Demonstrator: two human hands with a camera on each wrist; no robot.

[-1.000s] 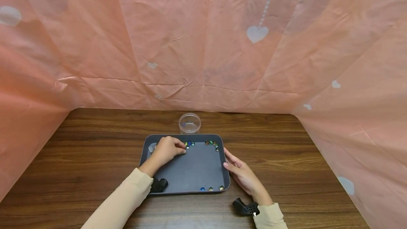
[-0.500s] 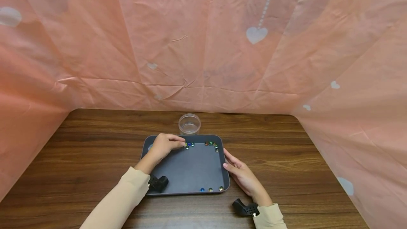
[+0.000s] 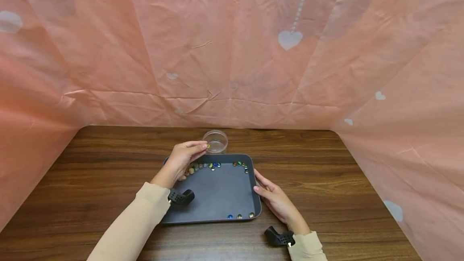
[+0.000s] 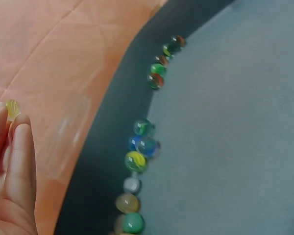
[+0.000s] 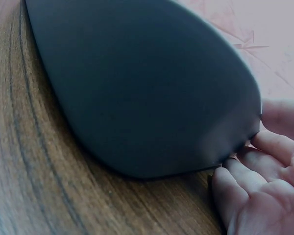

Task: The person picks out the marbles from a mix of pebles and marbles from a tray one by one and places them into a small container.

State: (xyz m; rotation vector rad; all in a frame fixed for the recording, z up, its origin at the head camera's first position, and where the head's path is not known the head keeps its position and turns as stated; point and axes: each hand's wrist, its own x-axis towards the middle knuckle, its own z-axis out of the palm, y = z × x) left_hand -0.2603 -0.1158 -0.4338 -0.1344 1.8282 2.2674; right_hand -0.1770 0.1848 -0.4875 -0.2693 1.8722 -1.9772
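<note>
My left hand (image 3: 181,158) pinches a yellow glass marble (image 4: 12,109) between thumb and fingertips. In the head view the hand is raised over the tray's far rim, and its fingertips overlap the near left side of a clear round plastic tub (image 3: 221,137). The grey tray (image 3: 217,194) lies below, with marbles (image 3: 215,165) lined along its far wall, some clear with coloured swirls and some opaque. My right hand (image 3: 277,200) holds the tray's right side, the thumb at the rim and the fingertips against its outer lower edge in the right wrist view.
More marbles (image 3: 239,164) gather in the tray's far right corner, and a few (image 3: 239,216) lie along its near edge. The tray and tub stand on a brown wooden table (image 3: 319,164). A pink sheet (image 3: 232,71) with hearts hangs behind and at both sides.
My left hand has moved from the marbles at the tray's far wall up and forward to the tub, lifting the yellow marble out. My right hand has stayed at the tray's right side.
</note>
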